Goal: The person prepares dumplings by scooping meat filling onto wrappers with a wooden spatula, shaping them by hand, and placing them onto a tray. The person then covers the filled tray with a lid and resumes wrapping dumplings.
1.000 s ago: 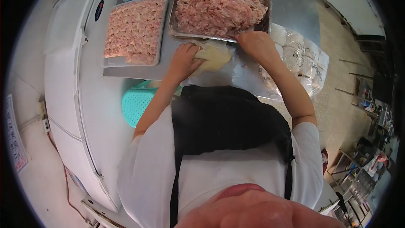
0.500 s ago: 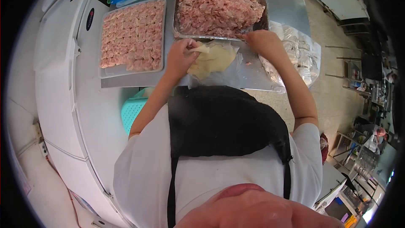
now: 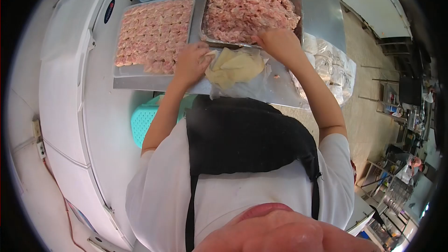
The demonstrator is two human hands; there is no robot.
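The left hand (image 3: 191, 65) has moved left, off the pile of thin, round, pale yellow dough sheets (image 3: 235, 70), to the near right corner of the white plastic tray of pink meat pieces (image 3: 154, 37). It pinches one thin pale sheet (image 3: 212, 55). The right hand (image 3: 280, 44) has slid left along the near rim of the shiny metal pan (image 3: 298, 0). Its fingers curl down; its knuckles hide them, so I can't tell what they grip. The left fingers are blurry.
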